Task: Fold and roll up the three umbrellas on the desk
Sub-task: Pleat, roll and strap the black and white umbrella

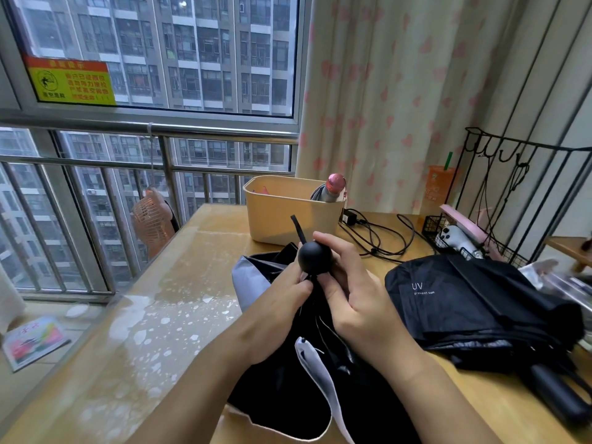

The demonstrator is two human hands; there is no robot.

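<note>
A black umbrella with a grey outer side (256, 277) lies loose in the middle of the desk, its round black handle (314, 256) raised toward me. My left hand (282, 302) pinches the shaft just below the handle. My right hand (346, 283) curls round the handle and shaft from the right. A second black umbrella (474, 302), printed "UV", lies collapsed but unrolled at the right, with its black handle (557, 395) near the desk's front right. A third umbrella with a pink handle (333, 187) stands rolled in the beige bin (278, 216).
The wooden desk (179, 299) has a glossy cover. Black cables (378, 232) lie behind the hands. A black wire rack (499, 200) with small items stands at the back right. An orange fan (152, 219) sits off the desk's left edge by the window railing.
</note>
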